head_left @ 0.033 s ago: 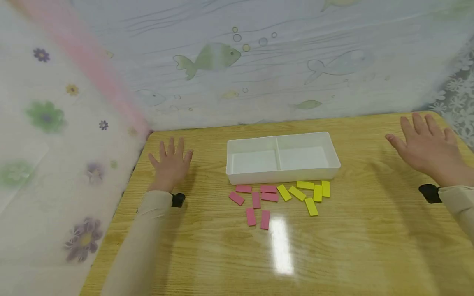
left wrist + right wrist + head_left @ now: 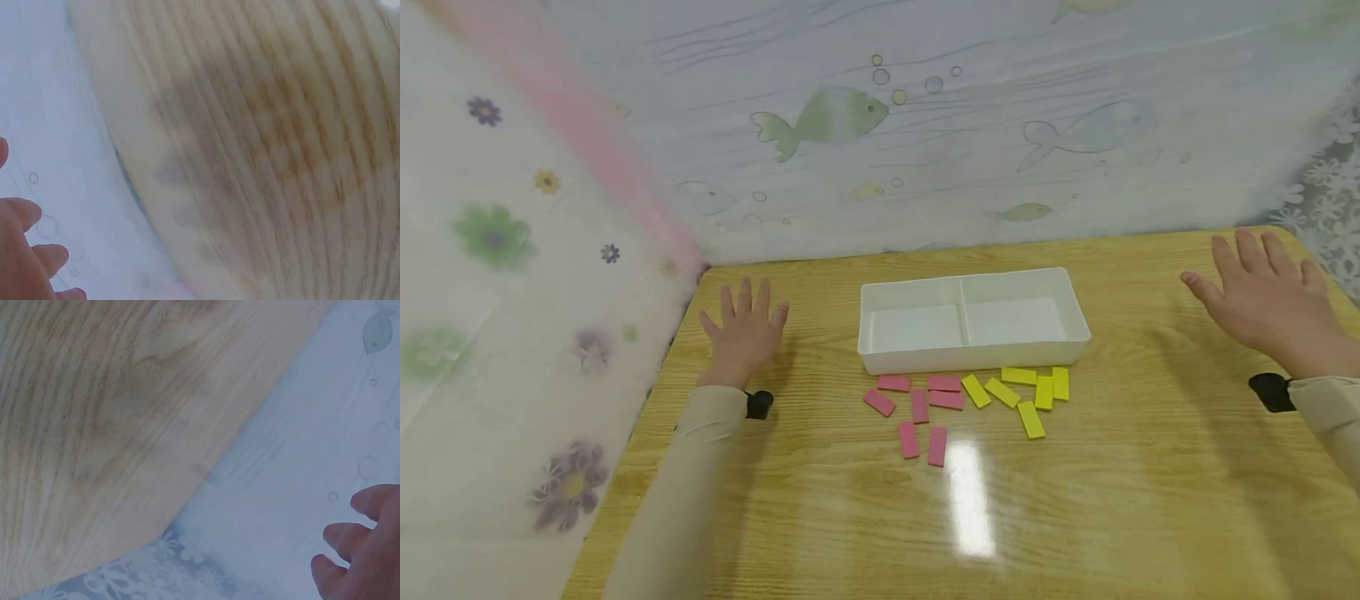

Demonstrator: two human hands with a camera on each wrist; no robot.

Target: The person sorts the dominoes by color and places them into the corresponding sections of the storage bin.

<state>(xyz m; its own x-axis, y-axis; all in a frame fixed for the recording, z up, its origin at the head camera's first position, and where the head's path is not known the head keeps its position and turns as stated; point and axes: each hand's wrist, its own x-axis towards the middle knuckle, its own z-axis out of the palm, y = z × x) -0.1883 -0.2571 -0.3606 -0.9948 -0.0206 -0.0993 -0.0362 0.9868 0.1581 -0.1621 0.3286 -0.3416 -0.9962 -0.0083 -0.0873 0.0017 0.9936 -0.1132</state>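
Over the left part of the table my left hand (image 2: 743, 337) is spread, fingers straight, holding nothing. My right hand (image 2: 1270, 304) is likewise spread above the table's right side, its shadow falling on the wood, with nothing in it. Between them stands a white two-compartment tray (image 2: 970, 358), and nothing lies in either compartment. Several pink rectangular blocks (image 2: 919, 407) lie flat in front of its left half. Several yellow ones of the same shape, such as one yellow block (image 2: 1031, 420), lie before its right half. Both wrist views catch only fingers, table and wall; neither includes the blocks.
The wood-grain table (image 2: 820, 517) meets a wall covering with fish drawings (image 2: 842, 117) at the back. A flower-printed covering (image 2: 490, 350) borders the left side. White flower lace (image 2: 1330, 183) hangs past the right rear corner.
My left hand has shifted very slightly to the left. The right hand, tray and blocks look unmoved.
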